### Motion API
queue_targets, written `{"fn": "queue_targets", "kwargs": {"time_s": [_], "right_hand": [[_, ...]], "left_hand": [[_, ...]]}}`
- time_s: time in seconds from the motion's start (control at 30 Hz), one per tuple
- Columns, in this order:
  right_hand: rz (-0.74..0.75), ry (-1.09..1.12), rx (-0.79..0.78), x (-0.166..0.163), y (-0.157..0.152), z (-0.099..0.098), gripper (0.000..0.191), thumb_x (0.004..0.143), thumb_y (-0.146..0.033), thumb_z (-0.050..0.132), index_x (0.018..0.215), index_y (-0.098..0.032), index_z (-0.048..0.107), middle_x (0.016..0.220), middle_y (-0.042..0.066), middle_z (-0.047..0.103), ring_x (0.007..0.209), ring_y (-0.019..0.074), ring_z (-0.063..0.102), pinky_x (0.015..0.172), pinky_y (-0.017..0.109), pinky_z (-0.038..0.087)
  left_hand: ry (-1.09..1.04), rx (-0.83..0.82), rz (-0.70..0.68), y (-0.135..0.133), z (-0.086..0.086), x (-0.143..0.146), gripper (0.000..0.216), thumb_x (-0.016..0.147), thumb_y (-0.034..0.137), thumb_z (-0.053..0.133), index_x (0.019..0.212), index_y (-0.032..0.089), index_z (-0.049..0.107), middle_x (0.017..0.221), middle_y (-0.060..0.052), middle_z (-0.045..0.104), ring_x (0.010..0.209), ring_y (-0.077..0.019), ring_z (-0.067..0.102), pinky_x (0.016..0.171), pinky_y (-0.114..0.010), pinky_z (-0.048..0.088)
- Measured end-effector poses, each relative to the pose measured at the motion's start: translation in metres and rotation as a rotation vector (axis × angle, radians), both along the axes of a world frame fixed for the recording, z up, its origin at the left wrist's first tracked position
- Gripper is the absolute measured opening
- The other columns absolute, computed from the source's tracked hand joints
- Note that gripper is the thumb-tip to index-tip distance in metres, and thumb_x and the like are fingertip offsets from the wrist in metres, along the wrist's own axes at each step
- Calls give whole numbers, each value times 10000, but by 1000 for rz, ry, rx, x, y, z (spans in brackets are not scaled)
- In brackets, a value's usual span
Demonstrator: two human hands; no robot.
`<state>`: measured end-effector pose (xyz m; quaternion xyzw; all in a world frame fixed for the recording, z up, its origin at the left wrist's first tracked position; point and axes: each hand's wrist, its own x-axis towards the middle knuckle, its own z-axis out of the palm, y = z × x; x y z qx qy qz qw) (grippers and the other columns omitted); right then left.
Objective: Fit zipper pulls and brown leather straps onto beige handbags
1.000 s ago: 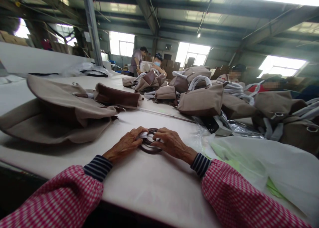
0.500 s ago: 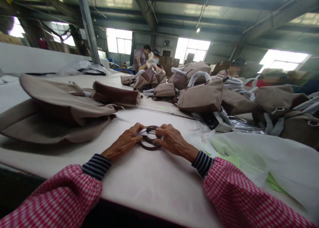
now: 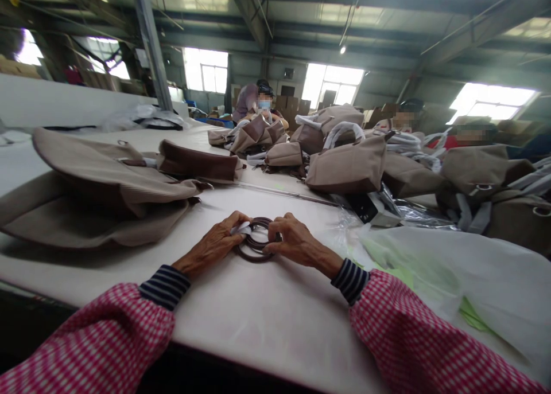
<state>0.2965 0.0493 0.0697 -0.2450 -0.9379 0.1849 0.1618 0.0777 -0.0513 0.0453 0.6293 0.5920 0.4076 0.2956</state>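
Observation:
A dark brown strap (image 3: 255,258) is coiled into rings on the pale table between my hands. My left hand (image 3: 215,242) is closed at the coil's left side, pinching it together with a small white wrapping piece (image 3: 241,229). On the opposite side my right hand (image 3: 299,242) is curled, its thumb and fingers gripping the coil's right edge. Parts of the strap are hidden behind the fingers of both hands.
An open beige bag (image 3: 99,182) lies to the left, with a brown-based bag (image 3: 200,162) behind it. Several bags (image 3: 346,164) are piled at the back right. Clear plastic sheeting (image 3: 465,279) covers the right side. Co-workers (image 3: 264,104) are across the table.
The strap's rings have spread into several visible loops. My left hand has shifted slightly left, and the right fingers have lifted a little. A co-worker at the back has changed posture.

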Motion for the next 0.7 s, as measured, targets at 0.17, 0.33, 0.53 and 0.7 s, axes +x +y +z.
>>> {"fn": "queue_targets", "kwargs": {"time_s": [0.17,0.33,0.53,0.7], "right_hand": [[-78,-23,-99,-2,-3,3,165,776,-228,869,789,-191,708,813,22,634,976,225,519,751,290,344],[-54,14,-36,-1,-7,2,164,796,-191,843,800,-175,680,1012,37,674,984,203,517,794,293,355],[-70,-99,54,-2,-10,5,186,805,-246,848,814,-185,673,936,37,656,952,208,500,751,291,321],[-66,-143,80,-7,-13,10,197,795,-231,839,775,-185,649,900,42,656,959,220,492,732,295,305]], "left_hand": [[-17,21,-29,0,2,2,324,829,286,543,1143,221,591,1088,-9,669,979,-214,590,861,-308,455],[18,5,-4,-2,6,5,295,830,327,548,1099,212,584,978,-2,615,853,-196,519,741,-299,431],[15,24,-14,-1,3,3,314,840,360,568,1109,200,585,954,-1,596,819,-188,493,715,-299,408],[-23,25,-45,0,0,-1,313,851,362,583,1118,199,588,935,7,584,790,-175,473,692,-290,386]]}}
